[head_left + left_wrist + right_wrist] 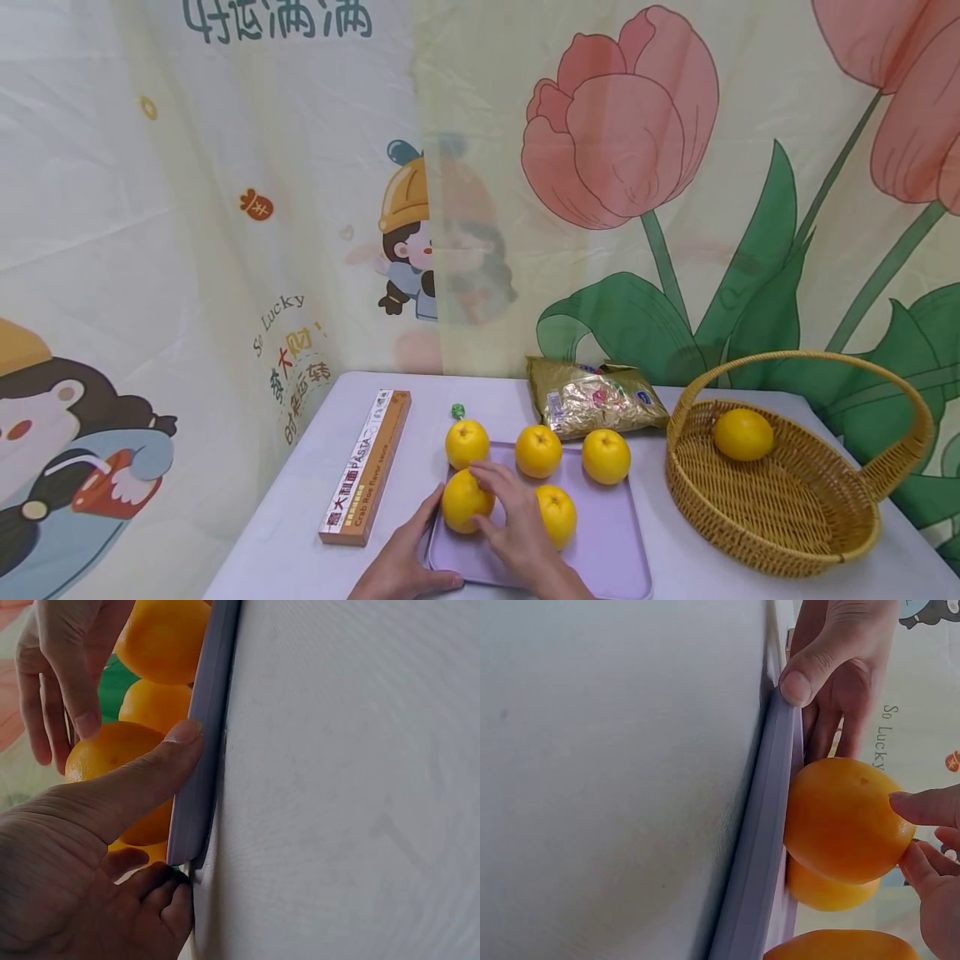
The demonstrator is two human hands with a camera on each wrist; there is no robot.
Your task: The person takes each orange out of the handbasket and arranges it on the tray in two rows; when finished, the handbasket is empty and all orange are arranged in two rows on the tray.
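Note:
Several oranges stand on a lilac tray [611,542], some along its far side. My right hand [517,517] holds the near-left orange [459,502] from above, thumb and fingers against its skin. In the right wrist view that orange [847,817] sits between the thumb and fingertips, at the tray's rim. My left hand [408,554] grips the tray's near-left corner. Its thumb lies along the front rim and its fingers bend round the left side, as the left wrist view shows. Another orange [557,517] stands just right of my right hand.
Left of the tray lies a long pasta box [367,467]. Behind it are a gold foil bag [596,400] and a small green object [458,411]. To the right stands a wicker basket [780,500] with a tall handle and one orange [742,434] inside. Printed curtains hang behind the table.

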